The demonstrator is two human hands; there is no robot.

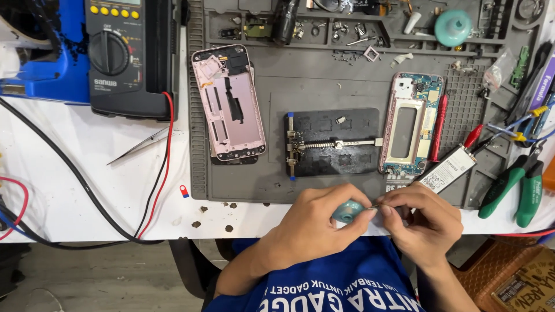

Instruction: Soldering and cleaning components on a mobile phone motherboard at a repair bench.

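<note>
My left hand (315,222) is closed around a small round teal container (347,211) at the near edge of the grey work mat (277,179). My right hand (425,219) pinches a thin metal piece, fine as a wire or tweezer tip, with its end at the teal container. Just beyond my hands a black board holder (332,144) clamps a small circuit board. A pink phone back cover (229,101) lies to its left. A phone frame with its blue board exposed (411,123) lies to its right.
A black multimeter (128,55) with red and black leads stands at the far left, with metal tweezers (139,145) near it. A phone battery (448,169), red tool (440,127) and green-handled pliers (517,185) lie at the right. Small parts and another teal container (452,27) fill the mat's back tray.
</note>
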